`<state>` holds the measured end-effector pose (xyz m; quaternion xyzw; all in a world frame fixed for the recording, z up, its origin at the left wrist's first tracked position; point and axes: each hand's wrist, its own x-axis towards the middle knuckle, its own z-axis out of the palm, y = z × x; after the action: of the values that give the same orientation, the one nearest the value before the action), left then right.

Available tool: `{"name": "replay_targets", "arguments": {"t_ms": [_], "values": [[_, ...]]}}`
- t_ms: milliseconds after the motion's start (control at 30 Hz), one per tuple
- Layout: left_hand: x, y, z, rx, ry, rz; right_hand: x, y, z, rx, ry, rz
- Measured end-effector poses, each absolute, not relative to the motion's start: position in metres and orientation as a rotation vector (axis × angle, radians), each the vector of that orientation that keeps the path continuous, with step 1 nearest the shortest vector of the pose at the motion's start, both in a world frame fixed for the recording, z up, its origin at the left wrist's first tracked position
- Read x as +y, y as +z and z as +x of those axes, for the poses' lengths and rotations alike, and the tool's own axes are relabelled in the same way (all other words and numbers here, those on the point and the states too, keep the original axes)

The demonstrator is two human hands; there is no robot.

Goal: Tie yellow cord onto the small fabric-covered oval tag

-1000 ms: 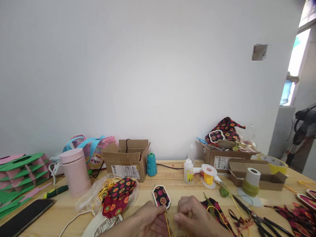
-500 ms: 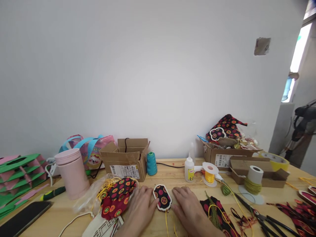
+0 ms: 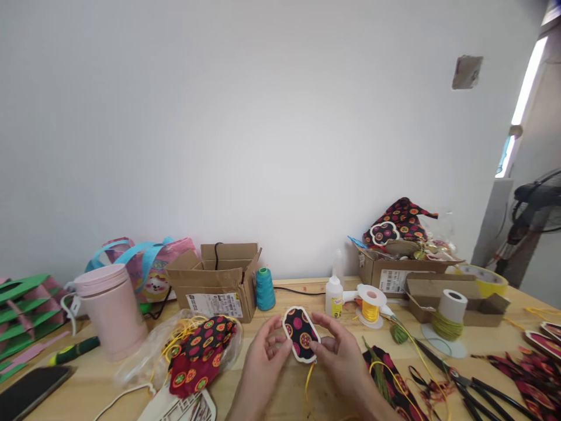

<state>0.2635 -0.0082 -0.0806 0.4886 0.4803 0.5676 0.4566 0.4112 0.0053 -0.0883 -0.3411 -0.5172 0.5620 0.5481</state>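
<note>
A small fabric-covered pendant (image 3: pixel 301 335) with a white scalloped frame and dark patterned cloth is held upright above the table. My left hand (image 3: pixel 269 351) pinches its left edge between thumb and fingers. On its right edge, my right hand (image 3: pixel 336 349) grips with the thumb on the front. A yellow cord (image 3: pixel 308 383) hangs from the lower end. Left of my left hand lies a bundle of red and black patterned cloth (image 3: pixel 204 354) in clear plastic. Dark patterned cloth with green thread (image 3: pixel 385 374) lies right of my right hand.
A glue bottle (image 3: pixel 333 298), a spool of yellow cord (image 3: pixel 370 303) and a teal thread cone (image 3: pixel 265 289) stand behind the hands. Cardboard boxes (image 3: pixel 214 295) line the wall. Black-handled scissors (image 3: pixel 468 383) lie right; a pink canister (image 3: pixel 113 313) and phone (image 3: pixel 33 390) are left.
Both hands have closed on the pendant and lifted it from the table, tilting it up. Before, they lay flat on either side of it. The view has shifted slightly.
</note>
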Motion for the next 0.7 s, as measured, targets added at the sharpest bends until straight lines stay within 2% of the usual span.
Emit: {"name": "replay_targets", "arguments": {"t_ms": [67,233,433,700], "values": [[-0.007,-0.07,0.271,1.122,1.43,1.141,0.008,-0.085,0.414,-1.087,1.358,-0.754],[-0.006,-0.061,0.296,0.966,1.104,1.143,0.008,-0.075,0.419,-1.007,1.318,-0.664],[0.001,-0.063,0.31,0.943,1.122,1.072,0.004,-0.068,0.426,-1.024,1.23,-0.646],[0.003,-0.04,0.305,1.025,1.2,1.138,-0.001,-0.064,0.423,-1.257,1.24,-0.575]]}}
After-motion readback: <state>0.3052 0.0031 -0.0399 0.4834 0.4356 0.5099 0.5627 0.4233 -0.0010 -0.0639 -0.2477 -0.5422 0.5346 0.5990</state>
